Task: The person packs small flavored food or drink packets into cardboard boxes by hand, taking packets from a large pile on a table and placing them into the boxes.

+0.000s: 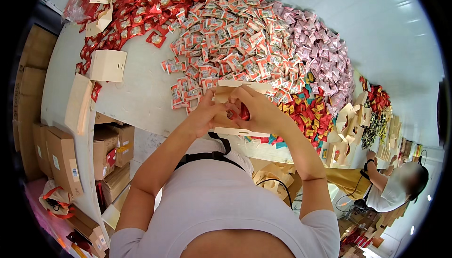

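Note:
Right before me I have an open cream cardboard box (243,130) with a red packet (244,111) inside it. My left hand (206,111) grips the box's left end, thumb over the edge. My right hand (259,108) reaches into the box from the right, its curled fingers at the red packet; the fingertips are partly hidden. Just beyond the box spreads a heap of white and orange packets (226,42). Red packets (130,14) lie at the far left of it, pink packets (321,53) at its right, and red, yellow and teal wrapped pieces (310,113) nearer on the right.
Cream boxes (108,65) stand at the table's left. More open boxes (348,122) are at the right, near a co-worker (388,187) at the same table. Brown cartons (63,155) are stacked at the left, others (106,148) under the table. Crumpled brown paper (273,175) lies below the table edge.

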The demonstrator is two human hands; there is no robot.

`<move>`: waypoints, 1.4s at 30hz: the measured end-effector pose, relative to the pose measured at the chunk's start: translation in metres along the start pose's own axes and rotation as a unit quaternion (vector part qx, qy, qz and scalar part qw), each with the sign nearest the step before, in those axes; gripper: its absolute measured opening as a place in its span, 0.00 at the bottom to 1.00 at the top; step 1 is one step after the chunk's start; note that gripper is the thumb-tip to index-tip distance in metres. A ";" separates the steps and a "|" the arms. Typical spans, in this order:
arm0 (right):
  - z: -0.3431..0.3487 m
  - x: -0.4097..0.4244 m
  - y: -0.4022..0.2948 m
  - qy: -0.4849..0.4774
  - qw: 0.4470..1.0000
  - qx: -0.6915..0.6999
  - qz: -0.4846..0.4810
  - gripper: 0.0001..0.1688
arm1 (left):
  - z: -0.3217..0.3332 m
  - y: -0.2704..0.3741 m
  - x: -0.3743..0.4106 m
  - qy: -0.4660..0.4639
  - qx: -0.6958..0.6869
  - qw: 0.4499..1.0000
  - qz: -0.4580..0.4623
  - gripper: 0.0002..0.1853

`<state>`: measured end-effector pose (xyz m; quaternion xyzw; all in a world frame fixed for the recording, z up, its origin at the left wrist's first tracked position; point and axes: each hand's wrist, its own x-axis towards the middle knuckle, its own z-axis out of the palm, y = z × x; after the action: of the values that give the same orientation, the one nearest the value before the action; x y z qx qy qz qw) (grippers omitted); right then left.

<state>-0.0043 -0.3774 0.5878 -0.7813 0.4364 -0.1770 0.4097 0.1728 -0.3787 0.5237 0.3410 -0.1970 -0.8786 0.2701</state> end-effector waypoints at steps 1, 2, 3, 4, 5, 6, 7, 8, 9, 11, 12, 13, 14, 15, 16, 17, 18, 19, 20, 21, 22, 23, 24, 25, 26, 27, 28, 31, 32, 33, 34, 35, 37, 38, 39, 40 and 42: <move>0.001 0.000 0.000 0.014 1.000 0.018 -0.019 0.25 | 0.000 -0.001 0.001 -0.003 -0.002 1.000 0.006 0.28; -0.002 -0.001 0.001 0.033 0.999 0.021 0.007 0.26 | -0.001 -0.003 0.002 -0.006 -0.004 1.000 0.012 0.30; -0.006 -0.002 0.002 0.052 0.998 0.023 0.032 0.27 | -0.001 -0.004 0.003 -0.009 -0.007 1.000 0.019 0.31; -0.008 -0.002 0.003 0.072 0.995 0.025 0.057 0.29 | -0.001 -0.004 0.003 -0.002 -0.007 1.000 0.017 0.31; -0.007 -0.003 0.006 0.086 0.993 0.061 0.043 0.30 | -0.002 -0.004 0.004 0.005 -0.006 1.000 0.015 0.31; -0.003 -0.005 0.010 0.104 0.989 0.097 0.030 0.32 | -0.001 -0.003 0.004 0.010 -0.005 1.000 0.011 0.31; -0.001 -0.006 0.013 0.121 0.984 0.133 0.017 0.33 | 0.001 -0.002 0.004 0.010 -0.007 1.000 0.012 0.30; -0.002 -0.006 0.014 0.133 0.988 0.075 -0.038 0.34 | 0.005 -0.001 0.003 0.011 -0.009 1.000 0.012 0.29; -0.001 -0.004 0.014 0.148 0.985 0.017 -0.092 0.35 | 0.006 0.001 0.002 0.013 -0.013 1.000 0.014 0.29; 0.000 -0.009 0.007 0.179 0.980 0.001 -0.090 0.31 | 0.004 0.000 0.002 0.008 -0.014 1.000 0.024 0.29; 0.000 -0.013 0.009 0.167 0.982 -0.019 -0.082 0.28 | 0.002 0.000 0.003 0.006 -0.015 0.999 0.030 0.29; -0.002 -0.018 0.014 0.155 0.984 -0.039 -0.073 0.26 | 0.000 0.000 0.002 0.003 -0.018 0.999 0.036 0.30; -0.002 -0.022 0.016 0.144 0.986 -0.059 -0.065 0.23 | -0.003 0.000 0.002 0.001 -0.022 0.999 0.041 0.31; 0.000 -0.024 0.017 0.113 0.988 -0.089 -0.060 0.21 | -0.005 -0.001 0.002 -0.003 -0.024 0.999 0.045 0.32; 0.001 -0.025 0.016 0.083 0.988 -0.118 -0.054 0.18 | -0.007 -0.003 0.002 0.000 -0.010 0.998 0.057 0.32; 0.003 -0.026 0.017 0.052 0.987 -0.147 -0.049 0.15 | -0.009 -0.005 0.002 0.005 0.004 0.998 0.070 0.32; 0.004 -0.026 0.019 0.075 0.983 -0.152 -0.067 0.15 | -0.007 -0.005 0.003 0.004 0.019 0.997 0.080 0.31; 0.007 -0.024 0.022 0.098 0.979 -0.156 -0.085 0.15 | -0.006 -0.004 0.002 0.008 0.020 0.998 0.063 0.31; 0.010 -0.022 0.024 0.121 0.974 -0.160 -0.103 0.14 | -0.005 -0.002 0.000 0.012 0.022 0.999 0.045 0.31; 0.014 -0.020 0.027 0.118 0.970 -0.179 -0.117 0.13 | -0.002 0.000 -0.001 0.016 0.025 0.999 0.028 0.31; 0.018 -0.019 0.029 0.116 0.965 -0.197 -0.129 0.13 | -0.001 -0.001 -0.001 0.014 0.027 0.999 0.031 0.31; 0.022 -0.018 0.030 0.115 0.959 -0.215 -0.141 0.12 | 0.000 -0.002 -0.001 0.012 0.029 0.999 0.033 0.32; 0.024 -0.018 0.031 0.128 0.958 -0.215 -0.139 0.12 | 0.002 -0.003 0.001 0.009 0.034 0.999 0.034 0.32; 0.022 -0.020 0.032 0.150 0.957 -0.197 -0.153 0.12 | 0.003 -0.005 0.003 0.010 0.016 0.998 0.052 0.31; 0.018 -0.023 0.034 0.173 0.954 -0.180 -0.166 0.12 | 0.001 -0.010 0.002 0.009 -0.001 0.998 0.068 0.30; 0.011 -0.027 0.037 0.202 0.948 -0.173 -0.176 0.12 | 0.002 -0.011 0.004 -0.002 -0.015 0.996 0.083 0.29; 0.004 -0.034 0.038 0.231 0.948 -0.146 -0.166 0.12 | 0.003 -0.008 0.008 -0.011 0.008 0.995 0.094 0.28; -0.002 -0.063 0.045 0.350 0.935 0.028 -0.050 0.12 | 0.003 -0.006 0.007 -0.013 -0.050 0.992 0.115 0.28; 0.005 -0.074 0.053 0.384 0.913 0.133 0.025 0.17 | 0.007 -0.007 0.009 -0.006 -0.056 0.990 0.128 0.28; 0.014 -0.086 0.057 0.389 0.895 0.194 0.098 0.22 | 0.008 -0.012 0.014 0.000 -0.053 0.989 0.139 0.27; 0.028 -0.093 0.060 0.404 0.880 0.210 0.133 0.25 | 0.006 -0.018 0.020 0.008 -0.049 0.987 0.155 0.27; 0.045 -0.100 0.059 0.418 0.862 0.231 0.169 0.27 | 0.004 -0.023 0.027 0.019 -0.044 0.985 0.168 0.26; 0.062 -0.104 0.026 0.371 0.769 0.427 0.298 0.30 | 0.010 -0.042 0.038 -0.025 -0.016 0.987 0.157 0.25; 0.079 -0.106 0.022 0.361 0.758 0.461 0.287 0.28 | 0.015 -0.053 0.043 -0.045 -0.002 0.988 0.151 0.25; 0.095 -0.106 0.020 0.351 0.746 0.494 0.276 0.26 | 0.019 -0.065 0.047 -0.053 0.011 0.991 0.121 0.27; 0.110 -0.104 0.020 0.397 0.708 0.516 0.273 0.23 | 0.024 -0.077 0.049 -0.057 0.024 0.994 0.093 0.30; 0.132 -0.103 0.027 0.483 0.625 0.553 0.265 0.18 | 0.037 -0.087 0.052 -0.074 0.060 0.995 0.025 0.34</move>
<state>0.0073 -0.2359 0.4950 -0.0607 0.5794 -0.6211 0.5244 0.0843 -0.3367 0.4774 0.2852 -0.2773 -0.8811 0.2558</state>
